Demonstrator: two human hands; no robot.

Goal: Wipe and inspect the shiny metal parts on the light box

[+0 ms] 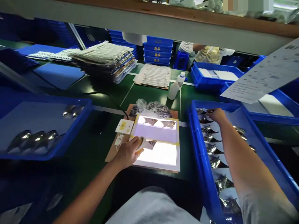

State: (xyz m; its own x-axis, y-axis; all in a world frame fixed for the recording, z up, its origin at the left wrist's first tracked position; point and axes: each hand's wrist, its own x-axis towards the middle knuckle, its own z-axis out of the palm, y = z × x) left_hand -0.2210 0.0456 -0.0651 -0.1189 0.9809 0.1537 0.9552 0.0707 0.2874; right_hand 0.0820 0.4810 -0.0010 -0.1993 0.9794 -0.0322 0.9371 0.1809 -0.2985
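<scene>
My left hand point(126, 153) rests on a glowing white light panel point(156, 155) and pinches a small silver-backed piece with a dark label point(149, 144). A yellow band or tape shows on one finger. Similar pieces point(161, 123) lie along the panel's far end, and yellow tape crosses its surface. My right hand point(216, 115) reaches into a blue plastic tray point(198, 146), with its fingers on the far end of a row of curved silver-and-white pieces point(216, 149). Whether those fingers grip a piece is hidden.
A green conveyor belt runs across. On it are a white switch box, a clear plastic bag, white bottles and stacked white strips. A blue tray of silver pieces sits left. Blue crates stand at the back, with a co-worker's arm beyond them. A printed sheet hangs at upper right.
</scene>
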